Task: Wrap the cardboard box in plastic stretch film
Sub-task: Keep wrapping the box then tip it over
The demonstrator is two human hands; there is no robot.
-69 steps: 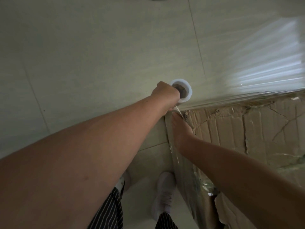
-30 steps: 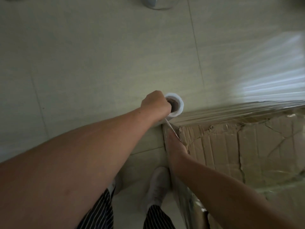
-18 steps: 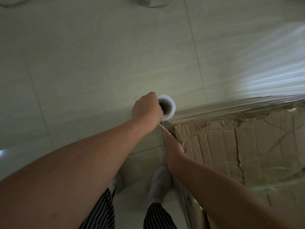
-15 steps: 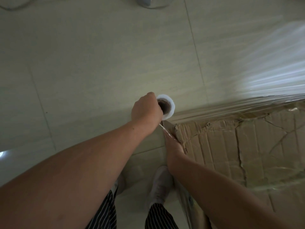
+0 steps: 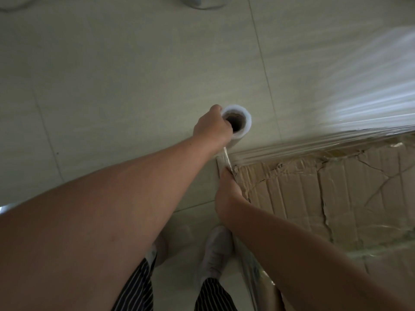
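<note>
A large, creased cardboard box (image 5: 325, 198) fills the lower right; its top shows torn, cracked flaps under clear film. My left hand (image 5: 212, 129) grips the top end of an upright roll of stretch film (image 5: 238, 122), just beyond the box's near-left corner. A taut sheet of stretch film (image 5: 336, 140) runs from the roll to the right along the box's far edge. My right hand (image 5: 226, 189) presses flat on that corner, pinning a twisted strip of film against the cardboard. More film covers the box's left side.
Pale tiled floor (image 5: 112, 75) lies to the left and beyond the box. My feet in light shoes (image 5: 215, 252) stand close against the box's left side. The base of a grey object (image 5: 202, 1) shows at the top edge.
My left hand has tilted the roll and lifted it slightly further from the corner, so its open core faces me more. My right hand stays on the corner.
</note>
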